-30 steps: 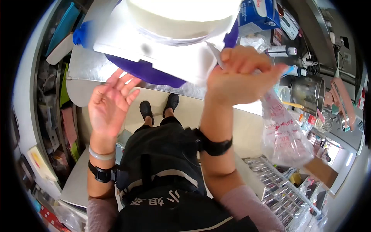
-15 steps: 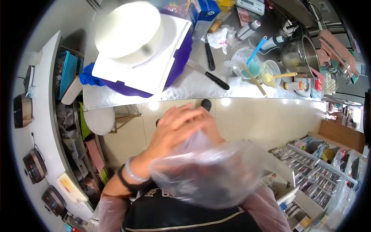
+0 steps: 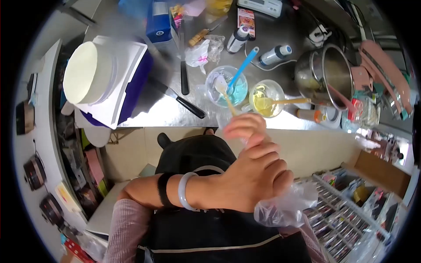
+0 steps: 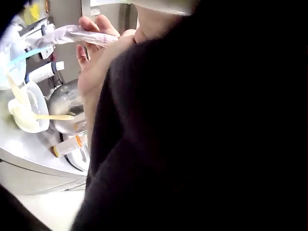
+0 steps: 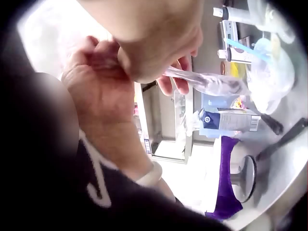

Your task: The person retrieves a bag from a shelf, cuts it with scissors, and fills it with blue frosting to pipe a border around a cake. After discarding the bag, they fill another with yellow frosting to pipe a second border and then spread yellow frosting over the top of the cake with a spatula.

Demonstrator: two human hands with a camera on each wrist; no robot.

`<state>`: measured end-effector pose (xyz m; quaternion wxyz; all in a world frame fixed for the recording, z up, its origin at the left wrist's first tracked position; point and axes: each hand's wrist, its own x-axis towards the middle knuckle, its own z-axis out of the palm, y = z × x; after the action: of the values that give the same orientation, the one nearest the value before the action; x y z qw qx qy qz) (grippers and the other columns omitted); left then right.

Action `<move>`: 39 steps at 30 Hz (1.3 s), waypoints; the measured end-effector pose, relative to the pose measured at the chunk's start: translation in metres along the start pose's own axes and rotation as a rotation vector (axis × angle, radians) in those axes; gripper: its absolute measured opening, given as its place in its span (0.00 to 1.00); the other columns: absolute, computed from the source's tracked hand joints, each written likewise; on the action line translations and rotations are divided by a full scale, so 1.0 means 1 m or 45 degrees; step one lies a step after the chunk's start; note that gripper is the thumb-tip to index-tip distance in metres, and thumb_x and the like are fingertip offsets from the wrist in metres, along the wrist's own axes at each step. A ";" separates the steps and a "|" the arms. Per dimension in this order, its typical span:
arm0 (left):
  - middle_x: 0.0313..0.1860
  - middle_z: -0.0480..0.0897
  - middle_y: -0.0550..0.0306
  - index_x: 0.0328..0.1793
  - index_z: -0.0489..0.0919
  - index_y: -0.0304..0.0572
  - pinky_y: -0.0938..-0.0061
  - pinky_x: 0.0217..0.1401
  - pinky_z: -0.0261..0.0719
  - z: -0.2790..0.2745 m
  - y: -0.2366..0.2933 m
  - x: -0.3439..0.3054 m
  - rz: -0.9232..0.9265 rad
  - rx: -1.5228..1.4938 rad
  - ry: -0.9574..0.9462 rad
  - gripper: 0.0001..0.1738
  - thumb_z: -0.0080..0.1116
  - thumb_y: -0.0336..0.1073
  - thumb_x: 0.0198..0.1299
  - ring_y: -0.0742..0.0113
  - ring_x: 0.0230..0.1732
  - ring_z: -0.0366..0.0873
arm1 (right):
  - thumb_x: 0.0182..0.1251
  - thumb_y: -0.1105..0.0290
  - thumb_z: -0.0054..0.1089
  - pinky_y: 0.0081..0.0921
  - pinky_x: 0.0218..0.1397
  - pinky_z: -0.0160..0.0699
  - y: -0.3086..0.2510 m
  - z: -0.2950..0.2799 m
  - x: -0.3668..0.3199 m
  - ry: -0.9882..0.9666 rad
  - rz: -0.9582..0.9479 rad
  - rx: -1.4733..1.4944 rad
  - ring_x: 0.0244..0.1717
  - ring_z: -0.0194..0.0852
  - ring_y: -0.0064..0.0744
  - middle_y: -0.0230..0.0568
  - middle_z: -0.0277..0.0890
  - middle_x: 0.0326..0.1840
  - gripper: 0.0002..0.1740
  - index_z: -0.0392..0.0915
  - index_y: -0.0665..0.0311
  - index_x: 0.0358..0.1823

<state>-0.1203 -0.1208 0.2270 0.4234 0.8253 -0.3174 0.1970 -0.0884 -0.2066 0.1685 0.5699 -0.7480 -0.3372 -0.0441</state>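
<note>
A clear plastic piping bag [image 3: 287, 206] runs between my two hands. My left hand [image 3: 254, 177], with a pale bangle at its wrist, has its fingers curled round the bag's gathered upper part, and loose plastic spills out below. Beyond it, partly hidden by the left, my right hand [image 3: 246, 129] holds the bag lower down. In the right wrist view the bag's filled end [image 5: 214, 82] sticks out past the fingers, pale lavender and slim. Just ahead on the table are a bowl [image 3: 210, 98] of blue and lavender cream and a cup [image 3: 278, 94] of yellow cream.
A white-frosted cake [image 3: 81, 72] sits on a white board over a purple mat [image 3: 138, 87] at the left. Two black-handled knives, including one palette knife [image 3: 190, 107], lie nearby. A steel mixing bowl [image 3: 307, 72] and pink mixer [image 3: 386, 74] stand right. Bottles line the back.
The left hand, spread and holding nothing one second ago, has joined the right on the bag. The view has swung right, so the cake sits farther left. Both hands have moved toward the cream bowls.
</note>
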 end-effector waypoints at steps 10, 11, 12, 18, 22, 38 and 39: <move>0.25 0.74 0.54 0.28 0.74 0.45 0.63 0.35 0.65 0.024 -0.055 0.011 -0.416 -0.707 0.356 0.07 0.61 0.31 0.43 0.53 0.29 0.72 | 0.73 0.62 0.31 0.30 0.50 0.56 0.081 0.009 0.049 -0.049 0.417 -0.320 0.42 0.63 0.32 0.32 0.78 0.42 0.25 0.83 0.62 0.36; 0.27 0.75 0.54 0.30 0.74 0.42 0.65 0.35 0.67 0.021 -0.062 0.010 -0.432 -0.739 0.285 0.06 0.60 0.30 0.46 0.54 0.30 0.73 | 0.73 0.62 0.31 0.31 0.50 0.57 0.091 0.015 0.048 -0.010 0.380 -0.403 0.40 0.62 0.35 0.35 0.75 0.39 0.26 0.84 0.63 0.34; 0.28 0.75 0.53 0.31 0.74 0.39 0.67 0.35 0.70 0.019 -0.065 0.008 -0.449 -0.780 0.214 0.05 0.58 0.28 0.48 0.54 0.32 0.73 | 0.73 0.62 0.31 0.31 0.50 0.57 0.094 0.014 0.050 -0.034 0.381 -0.421 0.40 0.62 0.35 0.35 0.75 0.39 0.26 0.84 0.63 0.34; 0.28 0.74 0.55 0.32 0.72 0.43 0.64 0.36 0.69 0.024 -0.068 0.001 -0.331 -0.769 0.413 0.06 0.58 0.28 0.48 0.51 0.32 0.72 | 0.73 0.49 0.19 0.37 0.60 0.54 0.096 0.017 0.061 -0.344 0.683 -0.627 0.49 0.61 0.45 0.46 0.68 0.42 0.35 0.82 0.59 0.45; 0.29 0.73 0.55 0.32 0.70 0.44 0.63 0.38 0.68 0.024 -0.072 -0.005 -0.366 -0.800 0.299 0.08 0.58 0.29 0.48 0.51 0.34 0.72 | 0.73 0.50 0.21 0.40 0.57 0.57 0.112 0.027 0.055 -0.395 0.653 -0.715 0.49 0.62 0.50 0.51 0.68 0.43 0.32 0.77 0.61 0.46; 0.33 0.75 0.54 0.35 0.73 0.44 0.58 0.40 0.67 0.022 -0.103 -0.011 -0.348 -0.785 0.180 0.10 0.57 0.32 0.45 0.51 0.37 0.72 | 0.60 0.65 0.60 0.31 0.34 0.68 0.080 0.025 0.053 -0.413 0.701 -0.572 0.31 0.73 0.38 0.44 0.75 0.31 0.17 0.68 0.63 0.47; 0.34 0.75 0.52 0.36 0.73 0.43 0.57 0.41 0.66 0.018 -0.102 -0.012 -0.335 -0.715 0.192 0.10 0.57 0.32 0.46 0.50 0.37 0.71 | 0.55 0.72 0.64 0.25 0.34 0.68 0.080 0.020 0.052 -0.395 0.763 -0.468 0.32 0.73 0.30 0.41 0.75 0.32 0.18 0.72 0.63 0.48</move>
<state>-0.0571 -0.0866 0.1509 0.6788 0.6932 -0.2178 0.1058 -0.0105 -0.1751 0.1187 0.3560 -0.9009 -0.1724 0.1785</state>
